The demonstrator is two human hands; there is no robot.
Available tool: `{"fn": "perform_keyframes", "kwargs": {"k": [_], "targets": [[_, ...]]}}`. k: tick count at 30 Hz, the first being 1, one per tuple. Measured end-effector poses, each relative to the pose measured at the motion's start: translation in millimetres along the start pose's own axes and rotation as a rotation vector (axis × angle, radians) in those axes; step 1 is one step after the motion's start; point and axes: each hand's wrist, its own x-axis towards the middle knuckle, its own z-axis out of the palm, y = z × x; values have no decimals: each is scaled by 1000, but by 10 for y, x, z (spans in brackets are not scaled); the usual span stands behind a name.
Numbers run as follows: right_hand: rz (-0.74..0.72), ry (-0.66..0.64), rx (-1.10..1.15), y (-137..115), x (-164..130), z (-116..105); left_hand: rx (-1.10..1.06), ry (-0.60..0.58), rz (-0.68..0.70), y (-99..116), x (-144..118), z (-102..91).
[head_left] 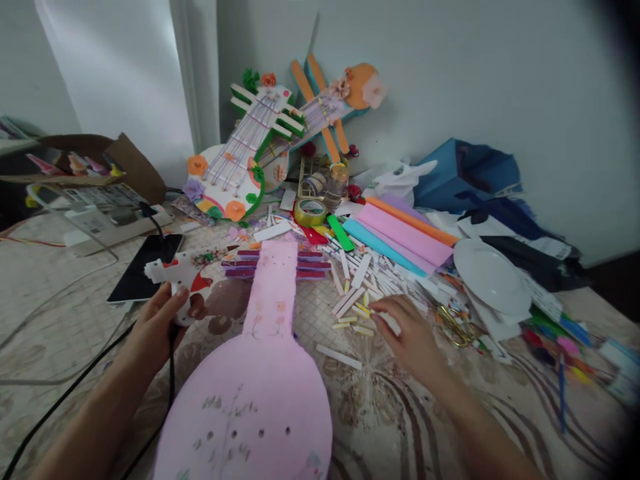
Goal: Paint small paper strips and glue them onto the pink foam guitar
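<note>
My left hand [170, 310] is wrapped round a white hot glue gun [176, 270], held upright with its black cord trailing down. In the middle lies a pink guitar-shaped board [250, 400] with flower drawings, several small holes and purple pegs [313, 267] along its neck. To its right, my right hand [403, 327] reaches into a pile of small strips. Thumb and forefinger come together at the end of a yellow strip [363, 309]. A longer white strip [339, 356] lies in front of them.
Two decorated craft guitars [240, 147] lean on the wall. Tape [310, 212], coloured paper rolls [400, 230], gold-handled scissors [455, 327] and a white plate [493, 277] crowd the back and right. A tablet [145, 267] and cables lie on the left.
</note>
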Motion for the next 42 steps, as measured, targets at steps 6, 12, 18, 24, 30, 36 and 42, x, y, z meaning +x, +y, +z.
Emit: {"fn": "perform_keyframes", "kwargs": {"k": [6,12,18,24,30,36,42], "targets": [[13,11,-93,511,336,-189,57,32,-16,-12,8,1],[-102,-130,-81,622,522,25,78,39,-66,-48,38,-19],[-201,-206,-75,569,725,197,40,14,-30,-48,24,3],[-206,-217,-124,644,784,173,21,42,-26,-18,7,42],[-132,-179,-189,865,762,40,33,63,-44,-14,11,28],[-92,-197,-209,802,737,110,75,85,-46,-1,6,54],[-32,-191,-160,786,725,212,58,95,-35,-6,10,39]]}}
